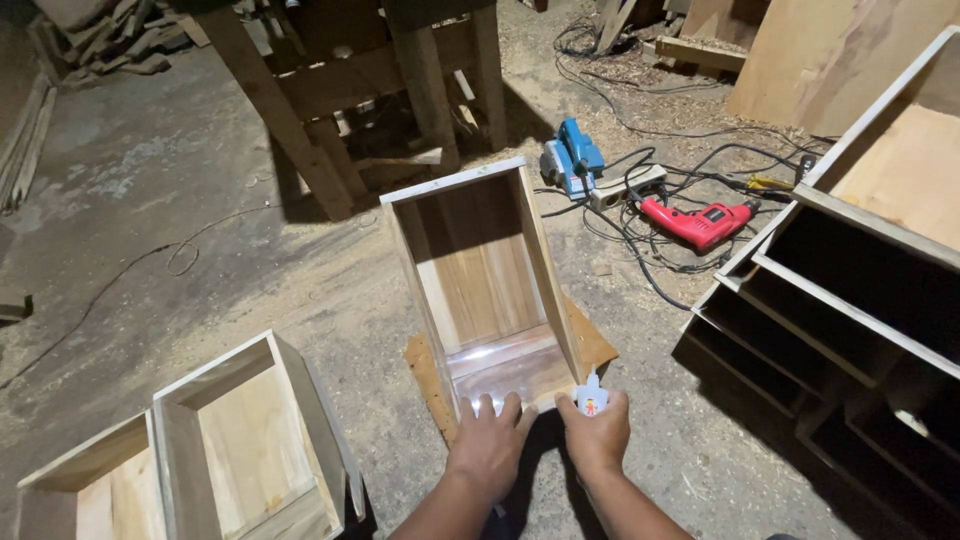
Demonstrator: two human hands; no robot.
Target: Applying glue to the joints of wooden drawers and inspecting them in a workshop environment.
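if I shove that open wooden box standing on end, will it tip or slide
The open wooden box stands tall on a narrow end, so it probably tips. Thin boards suggest it is light. Both hands, left hand and right hand, at its base would likely steady it.

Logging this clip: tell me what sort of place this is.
Likely a woodworking shop: sawdust-strewn floor, unfinished wooden box under both hands, red power drill and blue planer among cables.

Dim workshop, head-mounted light glaring on wood near hands, dark corners, sharp focus
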